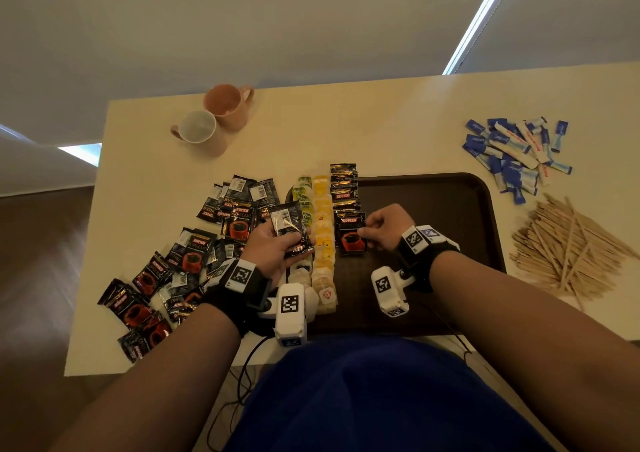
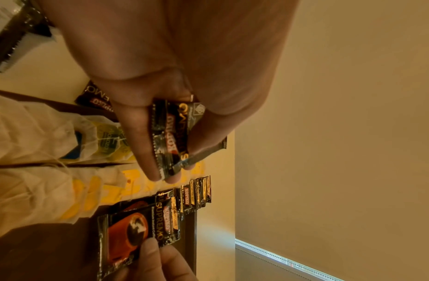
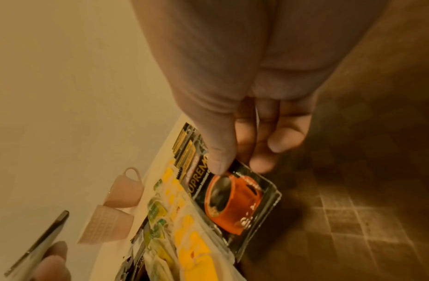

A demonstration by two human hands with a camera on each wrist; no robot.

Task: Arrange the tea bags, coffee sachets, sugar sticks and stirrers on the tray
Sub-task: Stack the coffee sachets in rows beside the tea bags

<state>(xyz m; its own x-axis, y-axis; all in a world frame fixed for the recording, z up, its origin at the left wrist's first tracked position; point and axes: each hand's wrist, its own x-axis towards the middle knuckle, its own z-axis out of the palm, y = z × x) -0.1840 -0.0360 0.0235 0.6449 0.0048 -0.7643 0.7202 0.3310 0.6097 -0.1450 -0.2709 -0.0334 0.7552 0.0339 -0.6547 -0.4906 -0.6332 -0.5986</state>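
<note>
Tray [image 1: 485, 209] right half bare beside coffee sachet row [image 1: 346, 205].

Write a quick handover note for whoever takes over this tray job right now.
Left hand grips a spare coffee sachet above the tea bags.
Right hand pinches the nearest sachet of the coffee row, setting it on the tray.
Done: tea bag rows, part of the coffee row.
Left: loose coffee sachets on the table's left; sugar sticks and stirrers on its right.
</note>
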